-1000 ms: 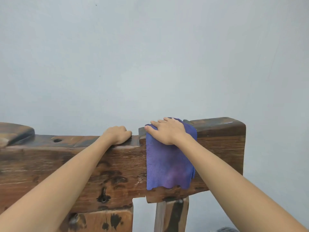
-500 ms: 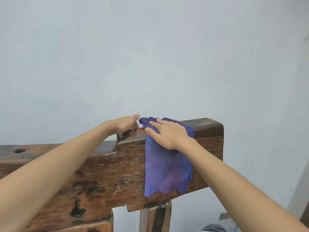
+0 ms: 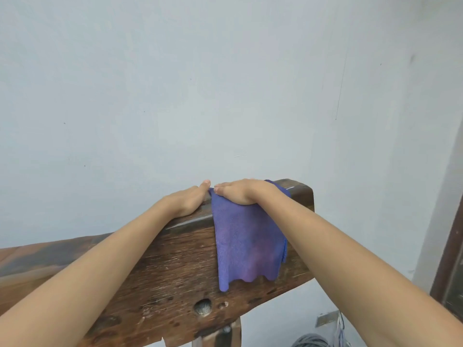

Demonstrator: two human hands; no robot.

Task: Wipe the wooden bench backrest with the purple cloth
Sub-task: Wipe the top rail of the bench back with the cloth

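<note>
The dark wooden bench backrest (image 3: 170,266) runs from the left edge to its right end at centre right. A purple cloth (image 3: 246,242) is draped over its top edge and hangs down the front face. My right hand (image 3: 241,192) lies flat on the cloth at the top edge, pressing it against the wood. My left hand (image 3: 191,200) rests palm down on the bare top edge right beside the cloth's left side, fingers extended, holding nothing.
A pale plain wall (image 3: 225,83) stands close behind the bench. A dark door frame (image 3: 451,259) rises at the far right. A wooden leg (image 3: 218,334) shows under the backrest, and a grey object (image 3: 310,340) lies on the floor at the bottom right.
My left hand has slid right along the top edge and now lies flat next to the cloth. The view has shifted right and closer; my right hand stays on the cloth.
</note>
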